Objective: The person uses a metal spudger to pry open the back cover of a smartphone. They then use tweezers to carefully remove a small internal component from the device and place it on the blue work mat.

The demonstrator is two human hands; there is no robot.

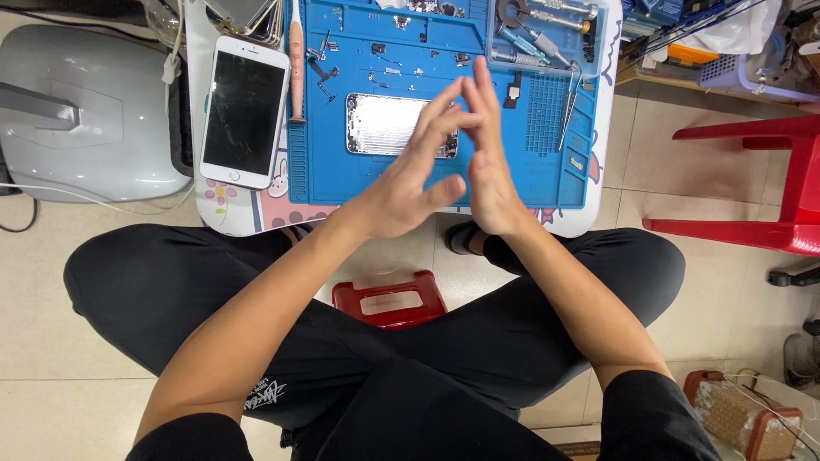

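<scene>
Left hand (401, 192) and right hand (487, 162) hovering empty, fingers stretched straight, fingertips meeting over phone housing (384, 125) lying on blue mat (427, 51), 12 o'clock from hands. White phone (244, 111) resting at 10 o'clock.

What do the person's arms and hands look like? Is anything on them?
Both arms are bare from the short black sleeves down. The left hand and right hand wear no gloves, and no rings, watch or bracelets show. The fingers are long and slim. The black trousers carry a small white marking.
</scene>
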